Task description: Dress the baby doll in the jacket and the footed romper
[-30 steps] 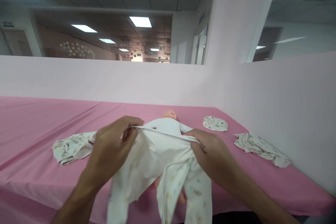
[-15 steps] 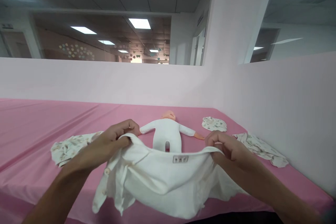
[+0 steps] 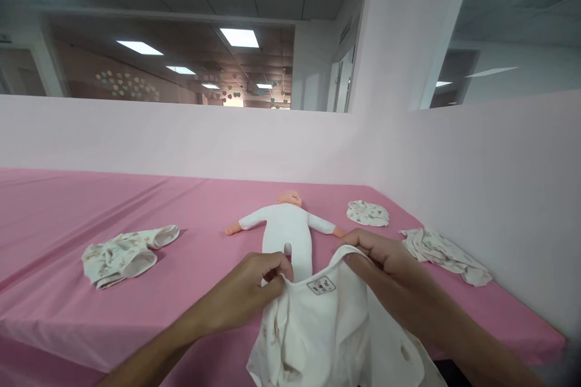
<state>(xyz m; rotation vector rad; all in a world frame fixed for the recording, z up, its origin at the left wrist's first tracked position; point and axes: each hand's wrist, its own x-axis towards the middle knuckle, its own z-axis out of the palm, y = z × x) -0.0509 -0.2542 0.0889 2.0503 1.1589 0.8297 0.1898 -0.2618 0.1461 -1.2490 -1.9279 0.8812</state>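
Note:
Between my hands hangs a white baby garment (image 3: 327,326), its neckline up and a small printed label showing inside the collar. My left hand (image 3: 254,284) pinches the neckline left of the label. On the right, my right hand (image 3: 379,260) grips the collar edge. The lower part of the cloth drops out of view at the bottom. Just beyond lies a baby doll (image 3: 285,227) on its back in a white suit, arms spread; the garment and my left hand cover the ends of its legs.
A pink sheet (image 3: 204,211) covers the table. Patterned baby clothes (image 3: 127,257) lie at the left. To the right are a small folded patterned cloth (image 3: 367,213) and a longer crumpled one (image 3: 447,257) near the white wall (image 3: 499,193). Windows stand above the walls.
My left hand has moved right, bringing it closer to my right hand. The neckline, stretched wide before, is now gathered and the garment hangs lower and further right.

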